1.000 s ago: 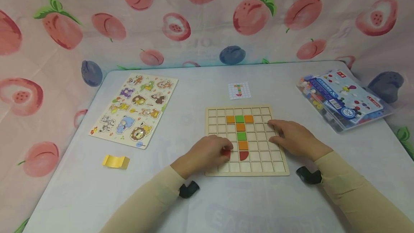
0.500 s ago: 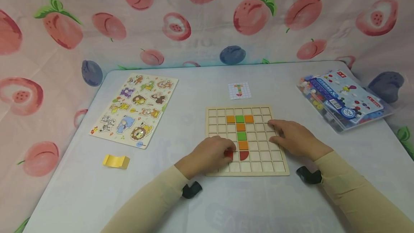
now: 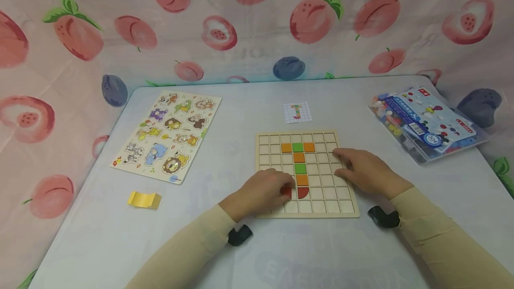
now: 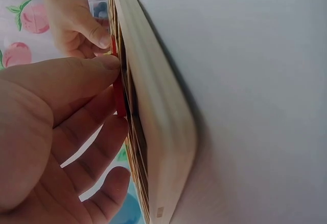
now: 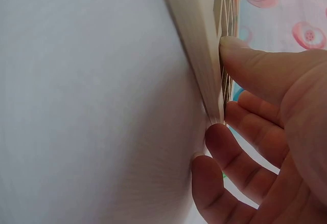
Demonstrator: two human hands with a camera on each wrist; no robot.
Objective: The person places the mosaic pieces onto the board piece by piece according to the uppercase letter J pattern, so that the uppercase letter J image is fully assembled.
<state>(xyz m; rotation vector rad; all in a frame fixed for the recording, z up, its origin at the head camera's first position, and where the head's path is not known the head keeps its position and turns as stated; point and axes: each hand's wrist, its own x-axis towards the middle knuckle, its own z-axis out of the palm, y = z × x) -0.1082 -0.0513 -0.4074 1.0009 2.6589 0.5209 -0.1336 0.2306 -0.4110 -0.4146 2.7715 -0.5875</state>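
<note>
A wooden grid board [image 3: 347, 209] lies flat before me, with a T of orange and green square tiles in its cells. At the T's foot sits a red quarter-round tile [image 3: 303, 192]. My left hand [image 3: 259, 194] pinches another red tile [image 4: 119, 98] between thumb and fingers, just left of the quarter-round one. Its edge shows close over the cells in the left wrist view; its full outline is hidden by the hand. My right hand [image 3: 367, 171] rests on the board's right edge, thumb [image 5: 245, 60] and index fingertip on the frame, other fingers loosely bent beside it.
A small pattern card [image 3: 297, 112] with a T-like figure lies behind the board. An animal puzzle board [image 3: 166, 137] is at left, a yellow block [image 3: 144, 200] in front of it. A plastic box of coloured pieces [image 3: 429, 124] stands at back right.
My left hand has slid slightly to the right with the red tile, closer to the quarter-round tile. The right hand has stayed at the board's edge.
</note>
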